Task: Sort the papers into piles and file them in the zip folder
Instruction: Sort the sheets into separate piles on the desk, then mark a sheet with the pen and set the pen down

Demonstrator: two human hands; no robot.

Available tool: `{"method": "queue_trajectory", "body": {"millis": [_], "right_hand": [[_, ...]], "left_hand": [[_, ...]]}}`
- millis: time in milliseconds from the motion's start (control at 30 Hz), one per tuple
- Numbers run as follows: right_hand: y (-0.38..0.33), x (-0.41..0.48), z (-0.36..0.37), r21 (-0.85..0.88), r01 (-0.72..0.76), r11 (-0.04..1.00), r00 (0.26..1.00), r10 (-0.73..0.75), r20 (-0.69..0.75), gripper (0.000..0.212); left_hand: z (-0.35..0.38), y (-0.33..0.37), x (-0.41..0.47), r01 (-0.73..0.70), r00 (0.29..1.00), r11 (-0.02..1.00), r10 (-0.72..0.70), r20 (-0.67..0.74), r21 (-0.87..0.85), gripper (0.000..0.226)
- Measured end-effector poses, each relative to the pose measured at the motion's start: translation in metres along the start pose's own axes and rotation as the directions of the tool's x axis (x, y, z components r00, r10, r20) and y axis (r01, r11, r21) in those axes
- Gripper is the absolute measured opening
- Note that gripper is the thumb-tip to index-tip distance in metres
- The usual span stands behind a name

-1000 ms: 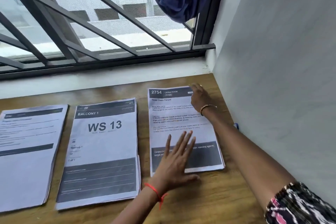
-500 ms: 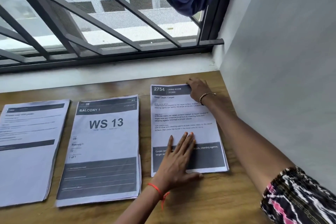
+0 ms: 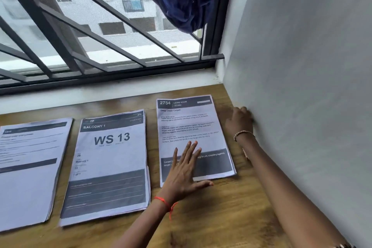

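A brown wood-grain surface [image 3: 231,217] carries three flat stacks of white printed sheets with dark grey bands, laid side by side in a row with narrow strips of bare wood between them. The left stack [image 3: 26,177] runs out of view at the picture's edge. The middle stack [image 3: 108,167] is headed "BALCONY 1, WS 13". The right stack [image 3: 187,124], headed "2754 LIVING ROOM", lies nearest the grey wall [image 3: 302,86].
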State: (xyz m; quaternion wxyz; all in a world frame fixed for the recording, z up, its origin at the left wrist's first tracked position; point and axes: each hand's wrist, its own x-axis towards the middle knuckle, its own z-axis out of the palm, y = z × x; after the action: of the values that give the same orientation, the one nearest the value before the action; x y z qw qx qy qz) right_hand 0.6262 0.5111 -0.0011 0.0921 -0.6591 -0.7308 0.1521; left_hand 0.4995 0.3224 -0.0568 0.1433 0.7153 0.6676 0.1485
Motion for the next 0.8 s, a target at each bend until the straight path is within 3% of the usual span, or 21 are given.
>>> {"method": "queue_trajectory", "body": {"millis": [100,233,300,400,533,633,700,800], "right_hand": [[0.021,-0.032,0.002,-0.052,-0.080,0.995,0.997,0.080,-0.009,0.027],[0.044,-0.073,0.023,-0.106,-0.121,0.987,0.993,0.120,-0.016,0.034],[0.053,-0.083,0.026,-0.125,-0.073,0.989,0.997,0.071,-0.021,0.036],[0.059,-0.086,0.017,0.000,-0.071,0.998,0.997,0.071,-0.009,0.041],[0.043,-0.082,-0.007,0.277,-0.046,0.960,0.987,0.086,-0.136,0.023],[0.019,-0.083,-0.036,0.566,0.001,0.824,0.970,0.138,-0.203,0.020],[0.004,-0.083,-0.054,0.745,0.030,0.667,0.978,0.135,-0.159,0.011],[-0.014,-0.083,-0.071,0.902,0.034,0.431,0.997,0.051,-0.062,0.025]], "left_hand": [[-0.006,0.000,-0.006,0.040,0.996,0.999,-0.041,0.075,0.016,0.113],[-0.012,0.007,-0.016,0.075,0.996,0.995,-0.073,0.042,-0.064,0.109],[-0.015,0.011,-0.021,0.068,0.998,0.990,-0.067,0.014,-0.120,0.107],[-0.018,0.016,-0.024,0.073,0.997,0.976,-0.079,-0.022,-0.206,0.101],[-0.029,0.025,-0.020,0.161,0.981,0.901,-0.192,-0.038,-0.404,0.067],[-0.047,0.033,-0.010,0.204,0.946,0.791,-0.310,-0.090,-0.576,0.060],[-0.061,0.035,-0.003,0.258,0.909,0.626,-0.416,-0.036,-0.736,0.061],[-0.079,0.035,0.006,0.238,0.903,0.353,-0.425,0.072,-0.905,0.070]]}}
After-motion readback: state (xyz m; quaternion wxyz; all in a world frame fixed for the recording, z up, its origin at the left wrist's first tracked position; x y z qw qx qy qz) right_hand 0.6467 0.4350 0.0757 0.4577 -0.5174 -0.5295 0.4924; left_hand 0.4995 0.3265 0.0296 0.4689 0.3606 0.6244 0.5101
